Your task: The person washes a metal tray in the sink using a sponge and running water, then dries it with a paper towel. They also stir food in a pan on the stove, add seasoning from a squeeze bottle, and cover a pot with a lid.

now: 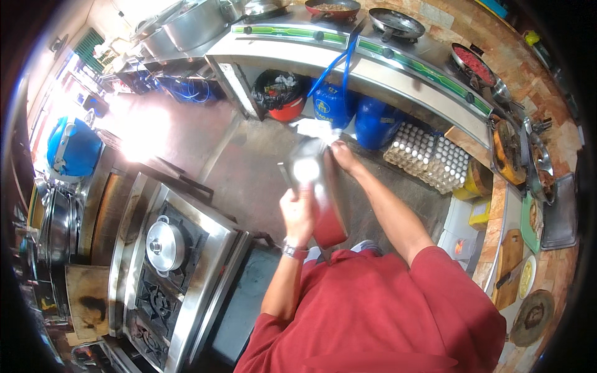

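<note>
In front of my body I hold a shiny metal rectangular pan (pixel 328 214), tilted, with red reflections on its surface. The fingers of my left hand (pixel 298 214) are closed on its left side, the thumb lying over the metal. At the pan's far end, my right hand (pixel 344 156) is closed against a crumpled white cloth (pixel 316 129), which spreads along that end. Blur and glare hide the exact grip of the right fingers and part of the pan's far end.
To the left stands a low steel stove (pixel 205 239) bearing a lidded pot (pixel 166 246). Ahead is a counter with burners and pans (pixel 397 23); beneath it are blue gas cylinders (pixel 375 123), a red bin (pixel 288 109) and stacked egg trays (pixel 429 152). A cutting board (pixel 509 264) lies right.
</note>
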